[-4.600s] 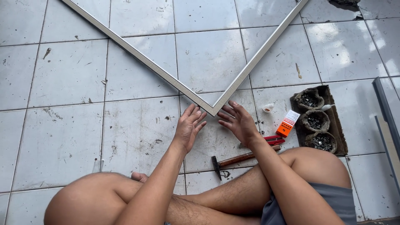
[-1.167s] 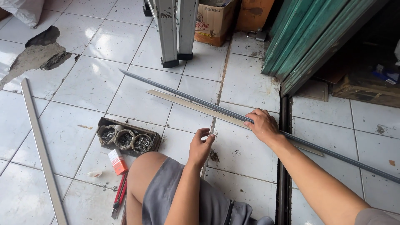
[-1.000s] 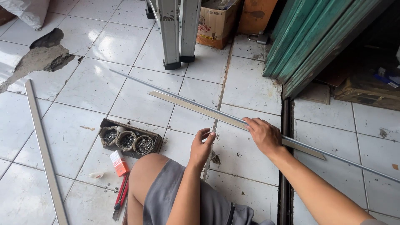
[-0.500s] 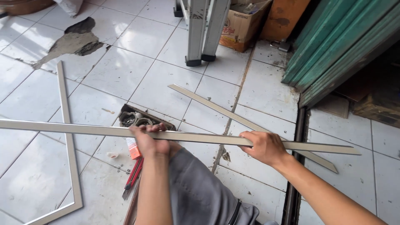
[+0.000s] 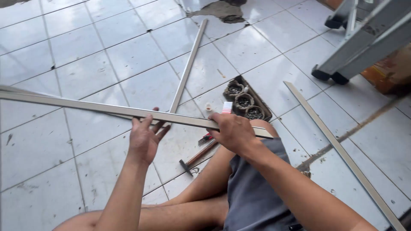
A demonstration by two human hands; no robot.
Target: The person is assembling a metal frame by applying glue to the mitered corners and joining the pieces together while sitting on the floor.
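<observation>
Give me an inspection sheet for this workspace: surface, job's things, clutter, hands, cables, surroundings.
Surface: pale tiled floor, scuffed, with a broken patch at the top edge.
Job's things: long metal strip held level above the floor.
Clutter: second strip and third strip lying flat; dark tray of three round pots; hammer; small white and orange pack; red tool, partly hidden.
Hands: left hand under the strip, fingers spread; right hand gripping near its end.
Cables: nothing seen.
Surroundings: stepladder feet top right; person sits on the floor.
</observation>
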